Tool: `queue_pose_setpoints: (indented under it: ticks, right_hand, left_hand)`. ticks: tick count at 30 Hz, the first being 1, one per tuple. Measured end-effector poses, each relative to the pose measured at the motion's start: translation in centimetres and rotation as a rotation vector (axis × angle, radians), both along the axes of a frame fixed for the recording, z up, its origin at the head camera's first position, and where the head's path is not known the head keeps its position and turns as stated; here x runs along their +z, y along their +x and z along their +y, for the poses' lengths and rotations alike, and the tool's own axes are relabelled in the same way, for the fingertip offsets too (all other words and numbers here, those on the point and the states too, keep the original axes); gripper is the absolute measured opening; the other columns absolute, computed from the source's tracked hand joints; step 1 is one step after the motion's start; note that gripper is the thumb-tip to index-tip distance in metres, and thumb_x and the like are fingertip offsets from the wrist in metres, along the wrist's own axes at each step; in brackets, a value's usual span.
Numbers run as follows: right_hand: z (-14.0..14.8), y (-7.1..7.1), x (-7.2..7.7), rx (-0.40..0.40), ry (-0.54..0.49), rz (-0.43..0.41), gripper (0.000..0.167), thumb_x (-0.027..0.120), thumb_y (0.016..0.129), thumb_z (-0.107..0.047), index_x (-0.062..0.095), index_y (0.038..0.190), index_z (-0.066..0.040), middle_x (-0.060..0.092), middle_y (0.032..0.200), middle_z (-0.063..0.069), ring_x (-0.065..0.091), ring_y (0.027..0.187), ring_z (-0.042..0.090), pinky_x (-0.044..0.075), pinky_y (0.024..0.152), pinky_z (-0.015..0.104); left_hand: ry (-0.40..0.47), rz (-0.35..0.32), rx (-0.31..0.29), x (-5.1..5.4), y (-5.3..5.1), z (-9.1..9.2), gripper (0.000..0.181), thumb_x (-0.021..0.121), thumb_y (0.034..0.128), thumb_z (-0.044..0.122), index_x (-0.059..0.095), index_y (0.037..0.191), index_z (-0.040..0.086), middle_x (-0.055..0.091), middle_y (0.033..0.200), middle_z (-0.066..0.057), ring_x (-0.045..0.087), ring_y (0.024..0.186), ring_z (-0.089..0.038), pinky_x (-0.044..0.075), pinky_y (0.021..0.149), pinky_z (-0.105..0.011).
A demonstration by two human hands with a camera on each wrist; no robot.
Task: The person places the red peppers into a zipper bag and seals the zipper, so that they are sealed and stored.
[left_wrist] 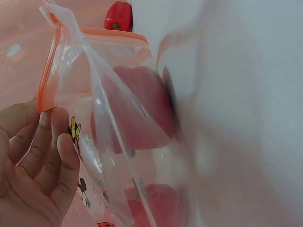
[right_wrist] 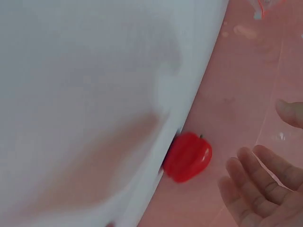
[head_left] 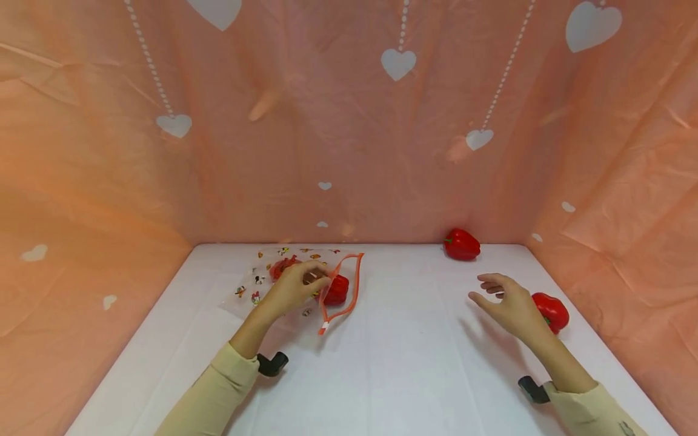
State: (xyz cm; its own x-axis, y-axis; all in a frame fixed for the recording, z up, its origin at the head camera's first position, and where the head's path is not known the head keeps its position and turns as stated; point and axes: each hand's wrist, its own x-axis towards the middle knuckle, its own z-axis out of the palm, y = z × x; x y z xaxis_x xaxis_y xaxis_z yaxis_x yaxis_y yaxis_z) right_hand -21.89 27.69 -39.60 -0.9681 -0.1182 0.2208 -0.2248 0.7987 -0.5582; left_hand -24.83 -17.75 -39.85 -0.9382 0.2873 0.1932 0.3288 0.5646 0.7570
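My left hand [head_left: 294, 289] pinches the orange zipper edge [left_wrist: 48, 75] of a clear plastic zip bag [head_left: 243, 300] printed with small cartoon figures. The bag lies on its side at the left, its mouth gaping to the right. Inside are two red bell peppers; one pepper [head_left: 337, 290] sits by the mouth, another [left_wrist: 154, 205] deeper in. My right hand [head_left: 508, 306] hovers over the table with fingers loosely spread, holding nothing. Behind it, near the right edge, rests a red bell pepper [head_left: 553, 312]. Another bell pepper [right_wrist: 188, 157] lies at the back edge, apart from the fingers.
The white table [head_left: 403, 363] ends at a peach curtain [head_left: 338, 145] with white hearts, which closes off the back and both sides. Black wrist mounts [head_left: 272, 364] stick out from both forearms above the cloth.
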Motion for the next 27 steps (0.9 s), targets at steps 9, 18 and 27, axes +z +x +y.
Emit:
queue_pose_setpoints:
  ticks: [9,18,27]
  right_hand:
    - [3.1,0.5,-0.2,-0.097,0.065,0.084,0.056,0.079,0.098,-0.032,0.063,0.137,0.005,0.067,0.128,0.032,0.061,0.116,0.052,0.052,0.092,0.068]
    - [6.1,0.9,-1.1,-0.221,0.087,0.108,0.065,0.078,0.097,-0.034,0.055,0.143,0.007,0.054,0.138,0.038,0.048,0.123,0.058,0.045,0.093,0.074]
    - [8.2,1.0,-1.5,-0.335,0.154,-0.050,0.093,0.077,0.095,-0.051,0.038,0.149,0.014,0.041,0.137,0.044,0.037,0.122,0.062,0.050,0.086,0.075]
  left_hand:
    - [-0.002,0.007,-0.012,-0.1,0.0,0.1,0.018,0.077,0.1012,0.016,0.076,0.119,0.011,0.076,0.107,-0.003,0.070,0.095,-0.019,0.059,0.079,-0.033]
    - [0.004,0.005,-0.019,-0.1,-0.1,0.1,0.018,0.077,0.1010,0.016,0.077,0.118,0.012,0.076,0.106,-0.001,0.069,0.094,-0.018,0.059,0.080,-0.033]
    - [0.010,0.003,-0.014,-0.2,0.0,0.1,0.017,0.077,0.1008,0.016,0.077,0.118,0.013,0.076,0.106,-0.001,0.069,0.095,-0.019,0.059,0.081,-0.033]
